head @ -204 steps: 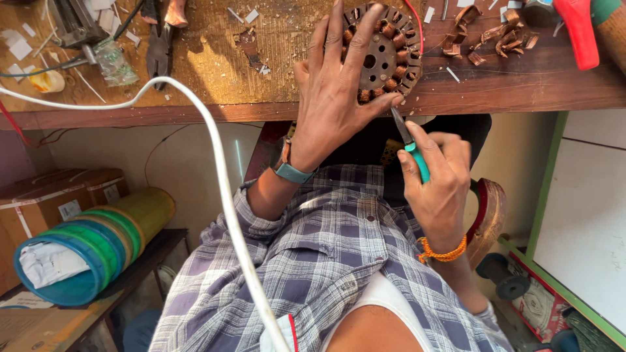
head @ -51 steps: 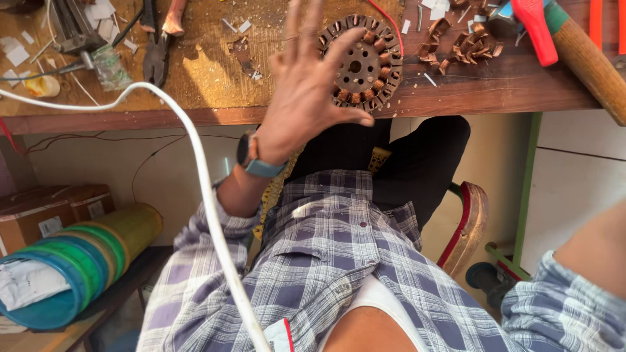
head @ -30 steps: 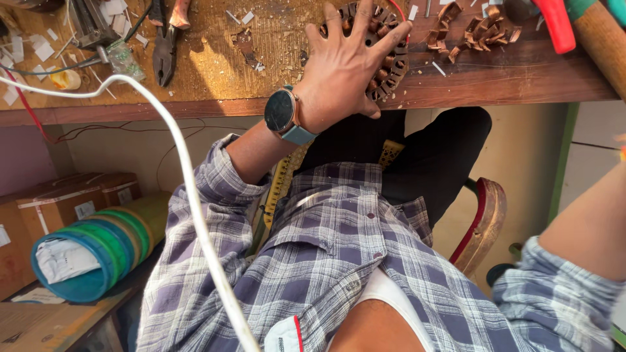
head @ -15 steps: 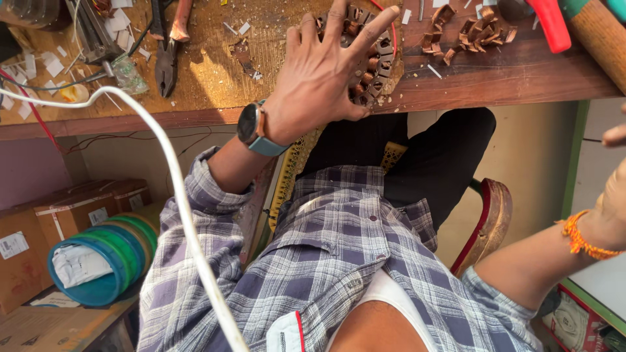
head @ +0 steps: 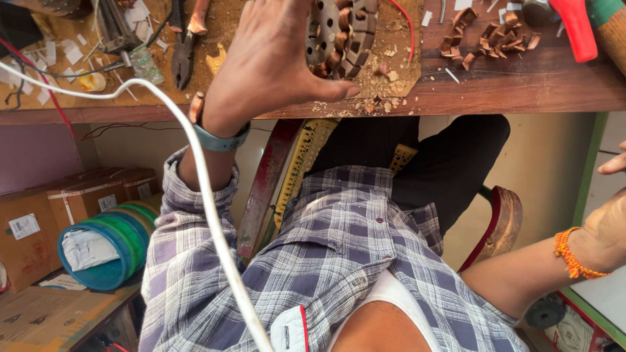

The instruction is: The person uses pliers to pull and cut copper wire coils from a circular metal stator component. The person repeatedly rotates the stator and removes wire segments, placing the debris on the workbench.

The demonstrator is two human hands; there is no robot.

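Head view: my left hand (head: 274,62) grips the stator (head: 339,32) at 12 o'clock, tipped on edge on the desk (head: 521,85), fingers (head: 326,89) wrapped under it. My right hand (head: 610,228) hangs off at 3 o'clock, well apart; I cannot tell its grip. Pliers (head: 186,39) lie at 11 o'clock.

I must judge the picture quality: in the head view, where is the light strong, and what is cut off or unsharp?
Head view: warm sunlight falls on the sawdust patch of the workbench; the left hand on the round stator is sharp; the right hand is cut by the frame edge; the white cable close to the lens looks soft.
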